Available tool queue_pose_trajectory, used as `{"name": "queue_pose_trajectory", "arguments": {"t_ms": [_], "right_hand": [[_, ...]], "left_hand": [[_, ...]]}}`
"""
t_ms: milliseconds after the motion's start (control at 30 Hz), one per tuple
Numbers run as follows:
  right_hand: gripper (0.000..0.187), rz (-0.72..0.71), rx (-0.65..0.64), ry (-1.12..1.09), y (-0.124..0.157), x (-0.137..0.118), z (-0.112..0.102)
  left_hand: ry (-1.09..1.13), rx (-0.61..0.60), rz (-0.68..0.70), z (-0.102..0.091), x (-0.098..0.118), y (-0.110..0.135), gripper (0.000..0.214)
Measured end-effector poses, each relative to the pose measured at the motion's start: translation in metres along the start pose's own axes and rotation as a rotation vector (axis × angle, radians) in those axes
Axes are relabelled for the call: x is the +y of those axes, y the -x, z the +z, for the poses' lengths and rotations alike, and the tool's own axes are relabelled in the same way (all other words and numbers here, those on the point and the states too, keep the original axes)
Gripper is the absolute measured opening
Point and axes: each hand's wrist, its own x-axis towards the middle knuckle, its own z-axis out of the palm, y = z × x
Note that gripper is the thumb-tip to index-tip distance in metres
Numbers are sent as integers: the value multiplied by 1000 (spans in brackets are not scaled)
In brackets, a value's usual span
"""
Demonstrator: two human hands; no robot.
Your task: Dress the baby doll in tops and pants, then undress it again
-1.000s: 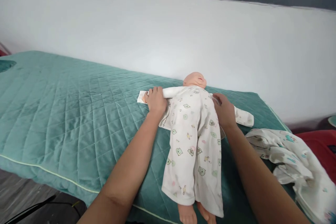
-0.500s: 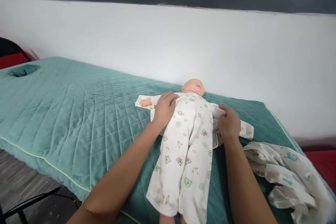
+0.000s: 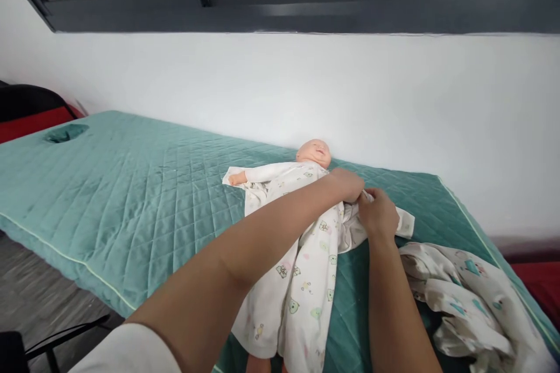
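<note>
A baby doll (image 3: pixel 313 152) lies on its back on a teal quilted table (image 3: pixel 131 198), dressed in a white onesie (image 3: pixel 301 285) printed with small animals. My left hand (image 3: pixel 347 184) reaches across the doll's chest to its far shoulder, fingers closed on the onesie cloth. My right hand (image 3: pixel 378 214) meets it there, pinching the same cloth by the doll's far sleeve (image 3: pixel 405 222). The doll's near arm (image 3: pixel 245 176) lies stretched out to the left.
A crumpled printed blanket (image 3: pixel 464 291) lies at the table's right end. A white wall and a dark window frame (image 3: pixel 280 9) run behind. A face hole (image 3: pixel 65 133) marks the table's far left end. Dark chair legs (image 3: pixel 52 338) stand on the floor at lower left.
My left hand left the doll's near arm and crossed over the chest to the far shoulder. My right hand shifted slightly inward to meet it. The view tilted up, showing the window.
</note>
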Motion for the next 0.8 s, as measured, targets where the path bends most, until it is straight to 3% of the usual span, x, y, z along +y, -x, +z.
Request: {"name": "queue_pose_trajectory", "arguments": {"t_ms": [133, 367, 600, 800], "right_hand": [[34, 21, 30, -9, -5, 4, 5], [32, 50, 28, -92, -8, 9, 8], [32, 108, 69, -193, -12, 21, 8], [28, 148, 71, -280, -18, 27, 9]], "left_hand": [[-99, -149, 35, 8, 4, -14, 29], [-224, -130, 45, 14, 2, -12, 43], [-330, -99, 53, -4, -17, 0, 47], [-382, -95, 6, -26, -32, 22, 37]]}}
